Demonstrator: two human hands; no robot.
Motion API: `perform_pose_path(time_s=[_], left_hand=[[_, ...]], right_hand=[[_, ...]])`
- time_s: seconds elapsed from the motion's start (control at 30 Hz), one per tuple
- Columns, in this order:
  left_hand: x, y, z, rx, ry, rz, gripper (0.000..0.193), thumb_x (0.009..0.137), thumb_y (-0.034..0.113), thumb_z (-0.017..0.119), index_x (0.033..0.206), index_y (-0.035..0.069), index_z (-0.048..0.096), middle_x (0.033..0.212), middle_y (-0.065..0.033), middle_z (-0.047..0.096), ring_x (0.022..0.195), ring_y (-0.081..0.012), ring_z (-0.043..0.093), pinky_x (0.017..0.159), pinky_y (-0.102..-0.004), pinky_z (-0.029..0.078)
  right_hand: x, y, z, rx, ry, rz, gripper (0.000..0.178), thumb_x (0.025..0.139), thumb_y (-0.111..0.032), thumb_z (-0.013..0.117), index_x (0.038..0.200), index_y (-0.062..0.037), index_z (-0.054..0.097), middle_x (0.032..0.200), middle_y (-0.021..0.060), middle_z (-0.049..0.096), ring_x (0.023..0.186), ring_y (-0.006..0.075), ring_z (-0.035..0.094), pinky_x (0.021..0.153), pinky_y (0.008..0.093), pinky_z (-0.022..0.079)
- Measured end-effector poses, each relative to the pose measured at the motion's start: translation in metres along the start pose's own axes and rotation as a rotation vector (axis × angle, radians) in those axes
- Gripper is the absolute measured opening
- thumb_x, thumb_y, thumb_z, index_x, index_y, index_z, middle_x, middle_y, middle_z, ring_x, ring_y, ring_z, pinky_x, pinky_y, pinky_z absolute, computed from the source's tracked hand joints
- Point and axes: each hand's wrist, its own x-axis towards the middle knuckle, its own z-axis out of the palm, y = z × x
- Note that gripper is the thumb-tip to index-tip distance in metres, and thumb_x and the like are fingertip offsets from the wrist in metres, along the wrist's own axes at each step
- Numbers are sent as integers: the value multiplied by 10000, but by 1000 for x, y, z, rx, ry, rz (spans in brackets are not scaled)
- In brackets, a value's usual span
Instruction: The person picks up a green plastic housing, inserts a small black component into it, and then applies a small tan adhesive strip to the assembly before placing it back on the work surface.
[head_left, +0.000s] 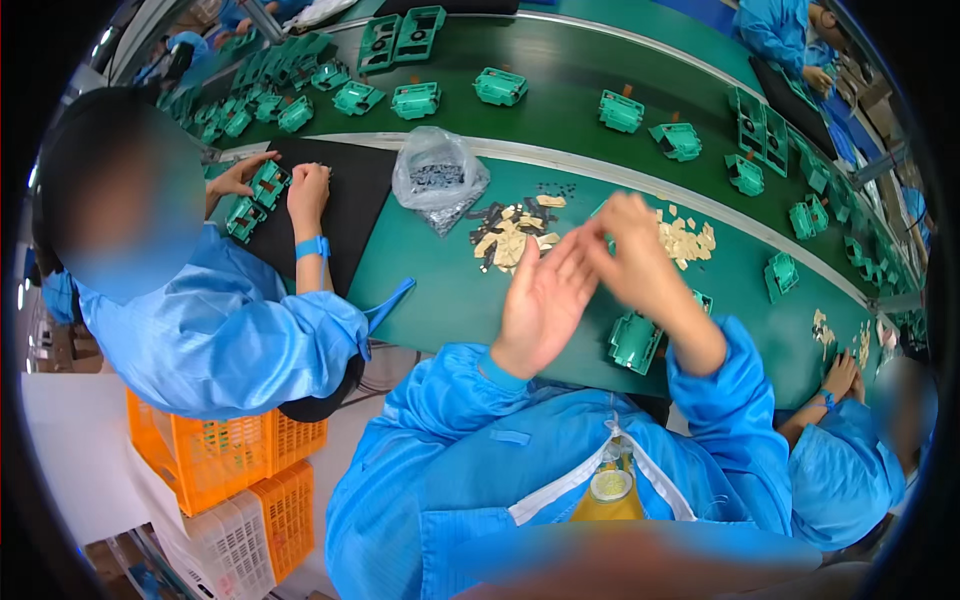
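Note:
My left hand (545, 305) is turned palm up over the green work surface, its fingers stretched out and nothing visible on the palm. Its fingertips meet my right hand (632, 250), whose fingers are bent inward. Whatever the right fingers may pinch is hidden. Below my right wrist lies a green plastic housing (634, 342), and another green part shows partly behind the forearm. Beyond my left hand is a pile of small cream pieces (508, 245) mixed with black ones. A second cream pile (686, 241) lies just past my right hand.
A clear plastic bag (438, 180) of small dark parts stands left of the piles. Several green housings (500, 86) sit on the dark green belt (560, 70) behind a metal rail. Co-workers sit at left and right. Orange crates (225, 450) stand at lower left.

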Motion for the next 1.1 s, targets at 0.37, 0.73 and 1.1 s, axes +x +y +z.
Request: perform_pose_path(time_s=[0.37,0.73,1.1], left_hand=[[-15,84,-28,73,258,366,503,1091,353,413,1413,-30,456,1509,-202,468,1419,-293,439,1183,-419,362],[8,140,-13,1086,434,765,244,1052,163,524,1206,15,643,1160,-109,685,1065,-227,651,954,-384,503],[44,99,48,2068,-33,308,165,913,106,699,1037,1,720,906,-78,713,797,-160,642,740,-298,511]], right_hand=[[87,52,53,-331,-173,-66,106,847,-63,627,787,-44,712,952,125,619,999,330,546,852,466,435],[21,12,-49,65,-12,-97,66,878,-76,664,884,-25,623,912,118,587,940,312,540,823,393,445],[-184,27,-65,266,301,362,133,806,-18,728,893,-3,629,885,123,608,898,288,578,801,364,460]])
